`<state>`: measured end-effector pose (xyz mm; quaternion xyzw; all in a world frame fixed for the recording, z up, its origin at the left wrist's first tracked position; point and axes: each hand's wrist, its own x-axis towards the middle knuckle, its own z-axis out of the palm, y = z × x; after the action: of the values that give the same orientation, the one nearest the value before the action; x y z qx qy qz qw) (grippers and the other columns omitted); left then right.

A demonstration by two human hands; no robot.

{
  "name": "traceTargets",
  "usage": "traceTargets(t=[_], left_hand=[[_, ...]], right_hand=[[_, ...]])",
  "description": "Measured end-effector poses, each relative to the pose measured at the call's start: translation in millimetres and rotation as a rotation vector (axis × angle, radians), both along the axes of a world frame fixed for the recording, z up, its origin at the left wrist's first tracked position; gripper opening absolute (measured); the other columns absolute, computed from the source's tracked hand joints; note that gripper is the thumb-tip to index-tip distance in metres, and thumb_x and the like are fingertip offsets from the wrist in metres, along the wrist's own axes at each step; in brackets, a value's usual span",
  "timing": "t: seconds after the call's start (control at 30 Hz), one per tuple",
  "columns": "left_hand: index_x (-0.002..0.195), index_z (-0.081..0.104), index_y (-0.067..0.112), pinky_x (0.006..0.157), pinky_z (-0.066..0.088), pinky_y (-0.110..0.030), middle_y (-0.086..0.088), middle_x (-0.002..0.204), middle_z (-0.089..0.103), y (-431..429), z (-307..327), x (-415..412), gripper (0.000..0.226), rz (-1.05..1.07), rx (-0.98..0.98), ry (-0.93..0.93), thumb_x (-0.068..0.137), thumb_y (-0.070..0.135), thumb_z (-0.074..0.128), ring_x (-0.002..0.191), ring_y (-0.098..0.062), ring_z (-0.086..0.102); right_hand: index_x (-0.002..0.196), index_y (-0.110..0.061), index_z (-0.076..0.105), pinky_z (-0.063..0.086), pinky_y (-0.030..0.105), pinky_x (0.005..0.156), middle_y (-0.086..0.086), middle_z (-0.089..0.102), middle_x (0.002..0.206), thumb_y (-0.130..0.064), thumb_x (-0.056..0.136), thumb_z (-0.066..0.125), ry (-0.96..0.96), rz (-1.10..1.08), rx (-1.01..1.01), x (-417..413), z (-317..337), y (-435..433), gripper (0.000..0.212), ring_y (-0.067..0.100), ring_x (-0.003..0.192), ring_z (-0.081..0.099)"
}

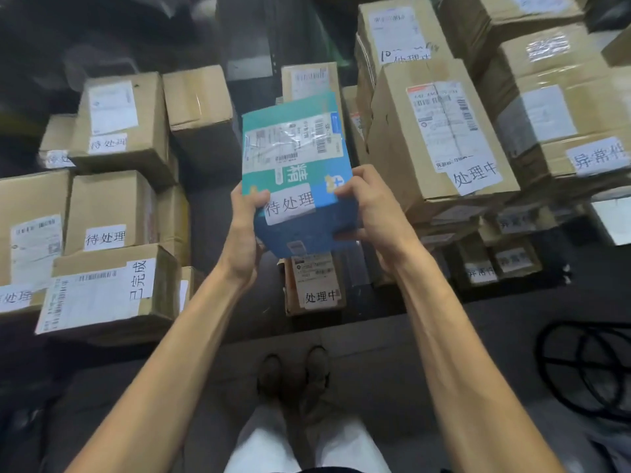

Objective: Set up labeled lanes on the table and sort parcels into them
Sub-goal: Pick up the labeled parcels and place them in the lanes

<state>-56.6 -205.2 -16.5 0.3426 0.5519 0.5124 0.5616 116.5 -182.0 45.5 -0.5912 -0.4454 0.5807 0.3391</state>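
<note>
Both hands' grip (pixel 246 213) (pixel 368 206) on blue parcel (pixel 297 155); underside hidden.

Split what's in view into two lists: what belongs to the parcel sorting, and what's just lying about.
Belongs to the job:
- blue-green parcel marked 待处理, gripped by left hand and right hand
- 待处理 boxes, left
- 已完成 box
- 处理中 box
- 异常件 boxes, right

Just lying about:
- black wire object, lower right
</note>
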Motion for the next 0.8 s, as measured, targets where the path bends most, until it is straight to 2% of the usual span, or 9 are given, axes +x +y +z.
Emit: traceTargets(t=[0.1,0.23,0.37,0.43,0.53,0.63,0.8], left_hand=[[0.145,0.038,0.014,0.061,0.053,-0.022,-0.004,0.129,0.069,-1.7,-8.4,4.8,0.067,-0.019,-0.044,0.013,0.087,0.046,0.048,0.101,-0.015,0.07],[0.143,0.034,0.016,0.075,0.056,-0.023,-0.002,0.13,0.065,-2.4,-16.9,8.5,0.064,-0.045,-0.046,0.066,0.088,0.044,0.048,0.107,-0.014,0.07],[0.129,0.038,0.033,0.085,0.056,-0.027,0.005,0.127,0.062,-5.0,-24.5,12.1,0.044,-0.065,-0.054,0.099,0.087,0.044,0.047,0.108,-0.008,0.068],[0.125,0.038,0.035,0.083,0.055,-0.026,0.006,0.125,0.062,-4.3,-27.1,13.1,0.041,-0.078,-0.065,0.095,0.086,0.044,0.047,0.106,-0.006,0.068],[0.136,0.031,0.027,0.075,0.055,-0.019,0.009,0.12,0.063,0.6,-28.0,13.3,0.057,-0.102,-0.079,0.075,0.085,0.041,0.049,0.098,0.0,0.07],[0.14,0.028,0.024,0.074,0.055,-0.015,0.009,0.119,0.063,8.3,-28.0,12.0,0.062,-0.124,-0.079,0.072,0.084,0.04,0.049,0.097,0.002,0.07],[0.144,0.027,0.025,0.077,0.054,-0.018,0.013,0.121,0.062,15.9,-31.1,9.1,0.064,-0.133,-0.085,0.099,0.085,0.043,0.046,0.102,0.003,0.068]], right_hand=[[0.107,-0.015,0.047,0.06,0.048,0.08,-0.005,0.06,0.108,-0.018,0.098,0.051,-0.024,-0.001,-0.034,6.1,-6.7,-4.4,0.01,0.013,0.098,0.055],[0.102,-0.017,0.046,0.059,0.041,0.076,-0.001,0.061,0.115,-0.016,0.097,0.05,-0.027,-0.019,-0.061,10.4,-18.6,-8.6,0.006,0.018,0.103,0.056],[0.099,-0.02,0.046,0.061,0.048,0.084,0.002,0.061,0.119,-0.015,0.096,0.048,-0.031,-0.03,-0.111,11.3,-31.0,-8.7,0.006,0.022,0.11,0.057],[0.096,-0.022,0.045,0.06,0.054,0.089,-0.001,0.06,0.117,-0.015,0.097,0.047,-0.054,-0.021,-0.135,10.3,-35.2,-5.6,0.007,0.021,0.11,0.057],[0.094,-0.021,0.042,0.06,0.056,0.089,-0.004,0.06,0.112,-0.013,0.097,0.044,-0.09,-0.005,-0.172,10.2,-37.4,1.9,0.008,0.019,0.103,0.057],[0.091,-0.021,0.042,0.061,0.051,0.086,-0.008,0.06,0.106,-0.012,0.098,0.041,-0.108,-0.007,-0.176,9.2,-35.6,9.0,0.011,0.014,0.095,0.058],[0.09,-0.02,0.042,0.06,0.043,0.079,-0.009,0.06,0.101,-0.01,0.098,0.039,-0.126,-0.026,-0.172,5.0,-34.5,18.4,0.013,0.01,0.089,0.057]])
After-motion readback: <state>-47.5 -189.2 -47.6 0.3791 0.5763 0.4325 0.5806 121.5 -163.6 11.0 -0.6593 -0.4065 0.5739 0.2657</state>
